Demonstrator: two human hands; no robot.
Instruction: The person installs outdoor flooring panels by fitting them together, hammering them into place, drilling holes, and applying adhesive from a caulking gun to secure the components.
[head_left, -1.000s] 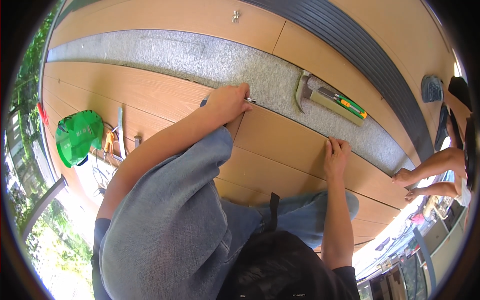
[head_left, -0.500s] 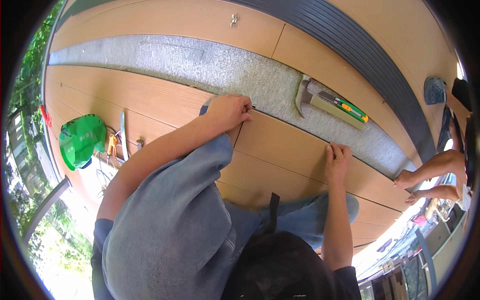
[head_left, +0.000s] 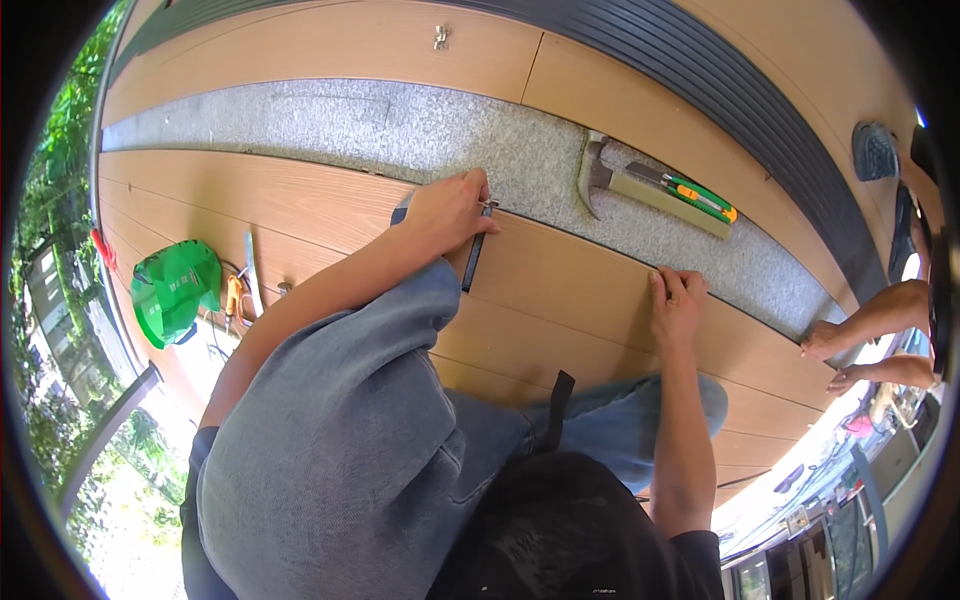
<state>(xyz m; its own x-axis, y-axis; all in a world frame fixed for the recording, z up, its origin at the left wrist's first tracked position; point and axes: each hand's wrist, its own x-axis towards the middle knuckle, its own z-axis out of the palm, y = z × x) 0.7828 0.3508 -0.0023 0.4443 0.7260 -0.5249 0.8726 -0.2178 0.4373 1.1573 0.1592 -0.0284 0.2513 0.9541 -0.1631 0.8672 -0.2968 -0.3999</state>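
My left hand is closed at the end joint between two brown decking boards, its thumb and fingers about a small metal clip. A dark gap shows between the board ends below it. Farther right, my right hand grips the far edge of the right-hand decking board, fingers bent over that edge. Beyond the board a claw hammer lies on grey felt-like underlay. A green and yellow utility knife rests along the hammer's handle.
Another person's hands are at the board's right end. On the left lie a green cap-like item, an orange-handled tool and a red-handled item. Small metal clips sit on the far board, before a dark ribbed strip.
The gap between the board ends has widened, with the right-hand board shifted slightly right. The metal clip now shows at my left fingertips. My right hand keeps its place on the board edge.
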